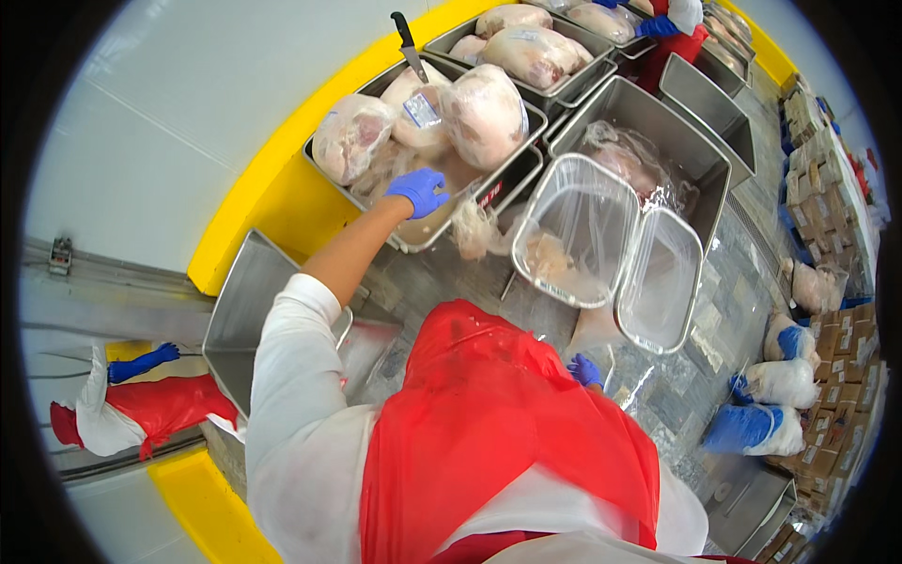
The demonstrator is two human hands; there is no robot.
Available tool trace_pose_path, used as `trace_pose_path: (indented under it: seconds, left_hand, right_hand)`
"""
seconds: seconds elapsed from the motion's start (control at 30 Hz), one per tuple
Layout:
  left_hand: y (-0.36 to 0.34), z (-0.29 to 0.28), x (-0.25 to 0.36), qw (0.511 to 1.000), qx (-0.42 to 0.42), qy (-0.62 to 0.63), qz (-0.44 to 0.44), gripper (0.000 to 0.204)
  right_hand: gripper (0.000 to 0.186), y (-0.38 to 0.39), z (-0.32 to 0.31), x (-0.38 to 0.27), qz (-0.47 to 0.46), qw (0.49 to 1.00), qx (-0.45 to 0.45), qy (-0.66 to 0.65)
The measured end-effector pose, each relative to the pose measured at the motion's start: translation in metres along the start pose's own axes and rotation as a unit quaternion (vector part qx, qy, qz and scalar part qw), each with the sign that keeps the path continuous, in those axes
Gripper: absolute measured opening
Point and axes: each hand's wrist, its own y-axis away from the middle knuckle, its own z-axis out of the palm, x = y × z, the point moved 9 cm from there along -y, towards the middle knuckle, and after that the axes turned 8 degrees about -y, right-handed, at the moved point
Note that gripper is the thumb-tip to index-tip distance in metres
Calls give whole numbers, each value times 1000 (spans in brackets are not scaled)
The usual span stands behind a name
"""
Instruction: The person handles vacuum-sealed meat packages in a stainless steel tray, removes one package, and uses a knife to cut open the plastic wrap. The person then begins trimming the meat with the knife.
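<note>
1. while the left arm stretches forward, the left hand (418, 191), gloved in blue, is over the near part of a metal tub (537, 120); its fingers are half bent and loosely parted, with nothing to be seen in its grasp.
2. the right hand (586, 369) is gloved in blue too, but mostly hidden by the red apron (498, 404); i cannot tell whether it is wide, narrow or holding something.
3. the meat lies in the tub, beyond the left hand: a bagged left piece (354, 138), a middle piece (404, 105) with a label (422, 111), and a big right piece (484, 115).
4. a black-handled knife (411, 52) is tilted at the middle piece, blade down.
5. crumpled plastic (476, 230) hangs by the tub's near right corner.
6. two trays stand side by side to the right; the left tray (584, 202) shows what looks like pale meat, though cloudily, beside the right tray (665, 282).
7. behind them, a deep bin (648, 103) holds wrapped meat (625, 160).
8. one co-worker (174, 409) is at the left, another (672, 28) by the far tubs.
9. boxes (841, 376) are stacked at the right.
</note>
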Motion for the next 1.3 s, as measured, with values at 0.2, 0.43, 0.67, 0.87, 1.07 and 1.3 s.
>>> trace_pose_path:
  seconds: [0.2, 0.43, 0.67, 0.87, 1.07, 1.3]
  left_hand:
    - [-154, -93, -112, 971, 160, -163, 75, 36]
    - [-357, -202, -244, 879, 239, -403, 84, 41]
    - [-423, -172, -306, 874, -17, -481, 57, 21]
    - [-406, -130, -293, 879, -140, -443, 105, 54]
    - [-366, -169, -282, 887, -146, -435, 43, 48]
    - [-189, -212, -261, 977, -213, -14, -8, 50]
  right_hand:
    - [36, 11, 88, -95, -119, 991, 48, -37]
    - [37, 76, 122, 11, 69, 962, 224, -140]
    - [41, 103, 224, 87, -48, 955, 178, 233]
    - [40, 94, 256, 82, 101, 957, 220, -158]
    - [39, 101, 237, 44, 9, 947, 259, -191]
    - [34, 130, 210, 113, -41, 935, 265, -232]
